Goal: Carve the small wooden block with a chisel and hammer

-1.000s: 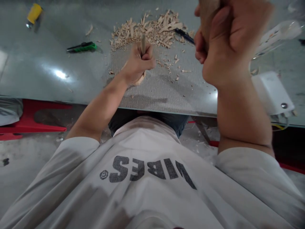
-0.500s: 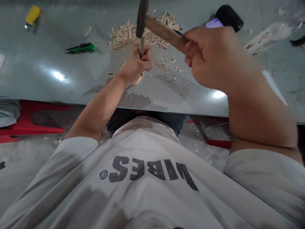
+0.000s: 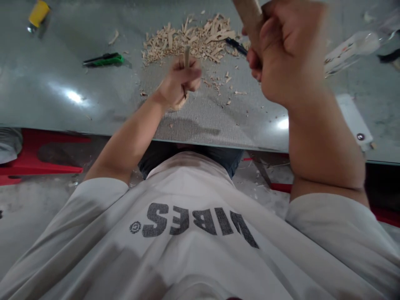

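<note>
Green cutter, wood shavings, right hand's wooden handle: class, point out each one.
Green cutter [image 3: 106, 61], head view: middle of its green body.
Wood shavings [image 3: 200, 41], head view: middle of the heap.
Wooden handle [image 3: 251, 18], head view: bare length beyond the right hand [image 3: 286, 52].

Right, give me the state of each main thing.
Left hand: closed on thin rod.
Right hand: raised, closed on hammer handle.
Thin rod: gripped, upper end exposed.
Hammer handle: tilted, far end out of frame.
Green utility knife: lying, blade unclear.
Wood shavings: loose, mostly heaped.
Yellow-handled tool: lying.
White box: partly hidden.
Clear bottle: pose unclear.
</note>
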`<control>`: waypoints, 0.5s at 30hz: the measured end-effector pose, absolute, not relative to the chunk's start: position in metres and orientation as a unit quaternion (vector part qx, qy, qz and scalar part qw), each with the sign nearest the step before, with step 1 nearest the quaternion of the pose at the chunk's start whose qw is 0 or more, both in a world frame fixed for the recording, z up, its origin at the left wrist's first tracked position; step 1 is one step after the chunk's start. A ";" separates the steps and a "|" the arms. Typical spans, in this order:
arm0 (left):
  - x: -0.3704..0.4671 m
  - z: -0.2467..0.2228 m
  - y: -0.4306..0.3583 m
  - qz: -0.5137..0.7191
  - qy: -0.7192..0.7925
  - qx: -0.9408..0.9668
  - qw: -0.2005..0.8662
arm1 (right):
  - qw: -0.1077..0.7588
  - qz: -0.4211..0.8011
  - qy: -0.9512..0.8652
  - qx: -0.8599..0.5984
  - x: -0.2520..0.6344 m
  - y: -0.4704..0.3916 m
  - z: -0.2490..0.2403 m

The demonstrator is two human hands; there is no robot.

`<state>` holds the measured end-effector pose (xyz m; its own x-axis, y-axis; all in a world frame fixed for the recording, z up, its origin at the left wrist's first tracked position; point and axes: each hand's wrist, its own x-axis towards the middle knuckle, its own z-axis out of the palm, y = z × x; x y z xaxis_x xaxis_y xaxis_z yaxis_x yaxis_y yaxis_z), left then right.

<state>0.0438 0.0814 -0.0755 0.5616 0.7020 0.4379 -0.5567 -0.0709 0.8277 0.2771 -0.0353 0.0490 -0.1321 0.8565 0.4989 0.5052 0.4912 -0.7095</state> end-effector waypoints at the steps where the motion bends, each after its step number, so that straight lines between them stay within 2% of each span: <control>1: 0.042 -0.075 0.083 0.442 0.057 0.567 0.693 | 0.497 0.200 -0.715 -0.449 0.276 -0.025 0.043; 3: 0.039 -0.074 0.087 0.408 0.044 0.556 0.722 | 0.532 0.195 -0.705 -0.426 0.273 -0.002 0.027; 5: 0.041 -0.075 0.090 0.402 0.055 0.533 0.742 | 0.535 0.177 -0.683 -0.465 0.271 0.017 0.009; 8: 0.049 -0.072 0.088 0.451 0.118 0.486 0.739 | 0.485 0.156 -0.657 -0.555 0.269 0.031 -0.016; 11: 0.055 -0.061 0.078 0.495 0.159 0.447 0.728 | 0.464 0.150 -0.648 -0.584 0.269 0.029 -0.028; 15: 0.048 -0.045 0.069 0.478 0.171 0.452 0.734 | 0.420 0.159 -0.659 -0.603 0.265 0.020 -0.025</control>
